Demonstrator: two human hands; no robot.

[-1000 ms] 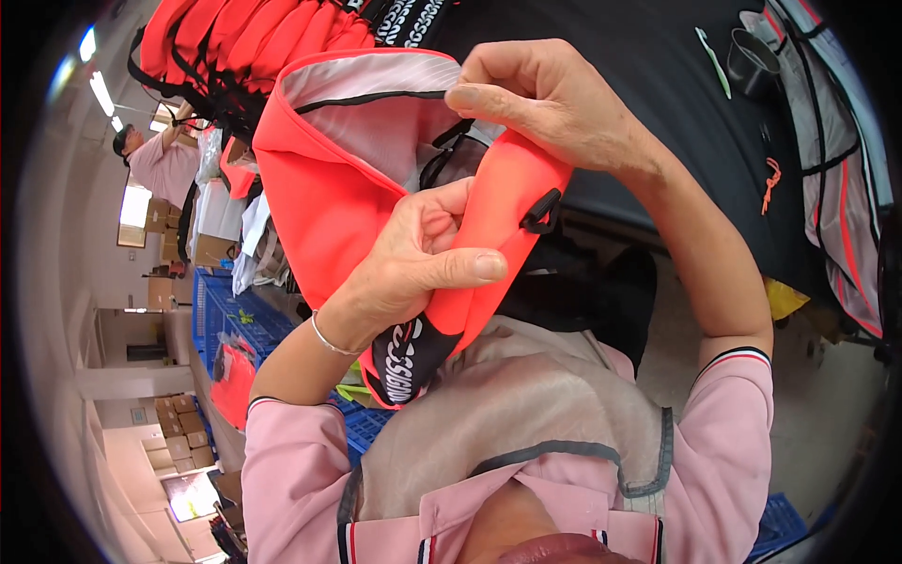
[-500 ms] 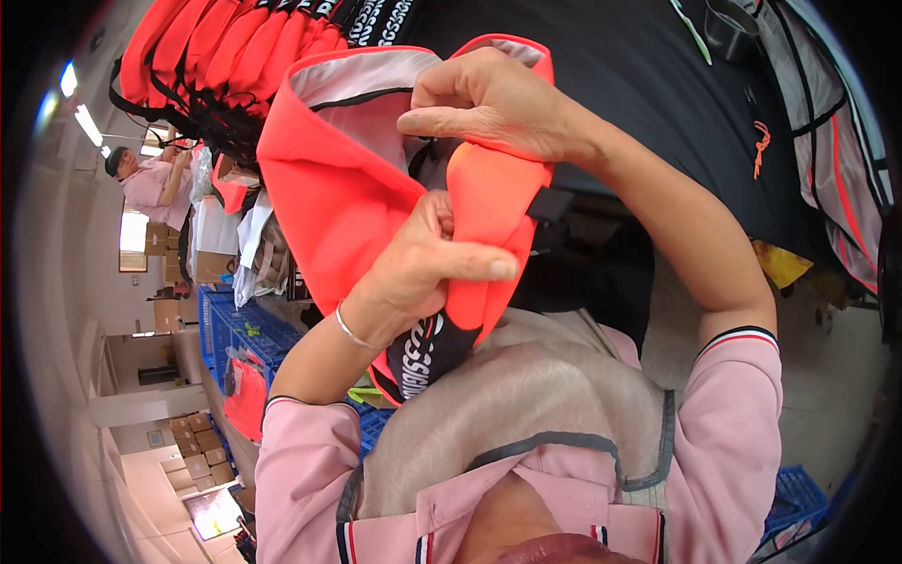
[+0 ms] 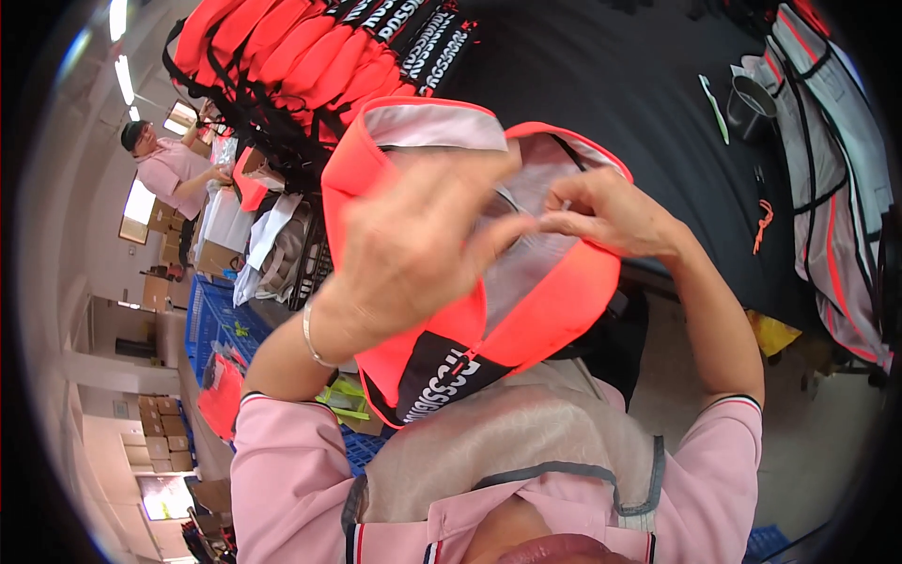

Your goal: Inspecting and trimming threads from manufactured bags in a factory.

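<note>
A bright coral-red fabric bag point(image 3: 564, 305) with a pale grey lining and a black panel with white lettering is held in front of my chest, its mouth spread toward me. My right hand point(image 3: 620, 211) pinches the bag's right rim between thumb and bent fingers. Over the left side of the mouth is my left hand point(image 3: 404, 249), smeared by motion, so its fingers' hold cannot be made out. Behind the bag, a row of similar coral-red bags point(image 3: 282, 61) with black straps lies stacked on the black-covered table point(image 3: 573, 75).
At the table's right are a toothbrush-like tool point(image 3: 716, 108), a dark cup point(image 3: 752, 108), a tool with an orange cord point(image 3: 763, 226) and grey panels with black trim point(image 3: 817, 179). Blue crates point(image 3: 221, 320) stand at left. A co-worker point(image 3: 169, 169) in pink stands further off.
The bag's mouth has been spread wider, showing more lining. My right hand has moved right and down with the rim; my left hand has risen to the opening. The view has shifted.
</note>
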